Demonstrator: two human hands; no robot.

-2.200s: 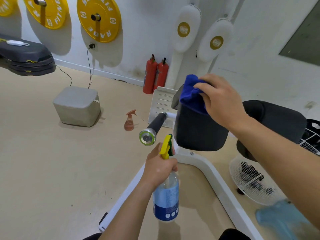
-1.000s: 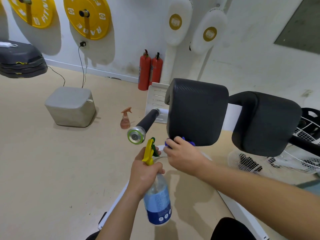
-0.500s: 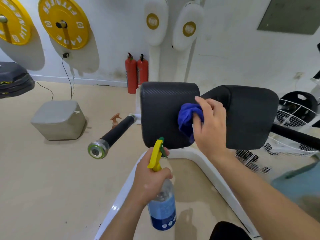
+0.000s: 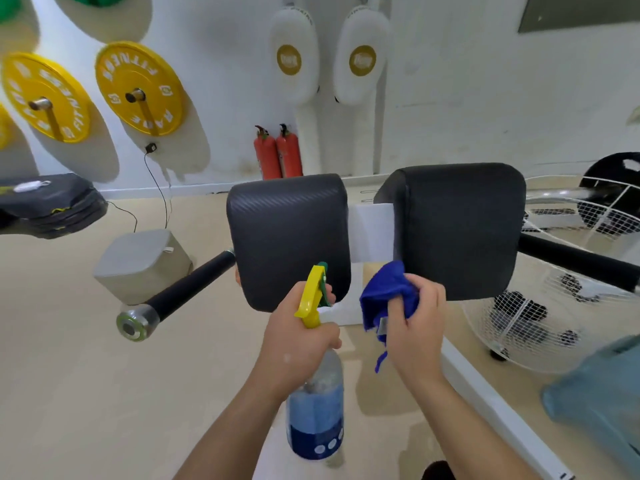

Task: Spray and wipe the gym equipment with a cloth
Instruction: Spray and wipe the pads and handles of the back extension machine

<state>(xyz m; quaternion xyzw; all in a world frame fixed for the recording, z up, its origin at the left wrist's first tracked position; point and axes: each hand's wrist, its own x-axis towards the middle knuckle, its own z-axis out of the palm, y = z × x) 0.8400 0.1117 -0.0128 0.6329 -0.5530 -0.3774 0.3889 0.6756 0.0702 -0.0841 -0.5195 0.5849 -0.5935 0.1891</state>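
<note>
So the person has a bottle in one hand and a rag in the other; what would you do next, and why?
Probably spray the right pad. The left hand holds the spray bottle upright, nozzle toward the left pad, while the right hand holds the blue cloth bunched below the gap between the pads, off both of them.

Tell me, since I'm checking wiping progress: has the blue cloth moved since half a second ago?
Yes. The blue cloth has come down and right off the left pad's face; the right hand now holds it below the gap between the pads.
</note>
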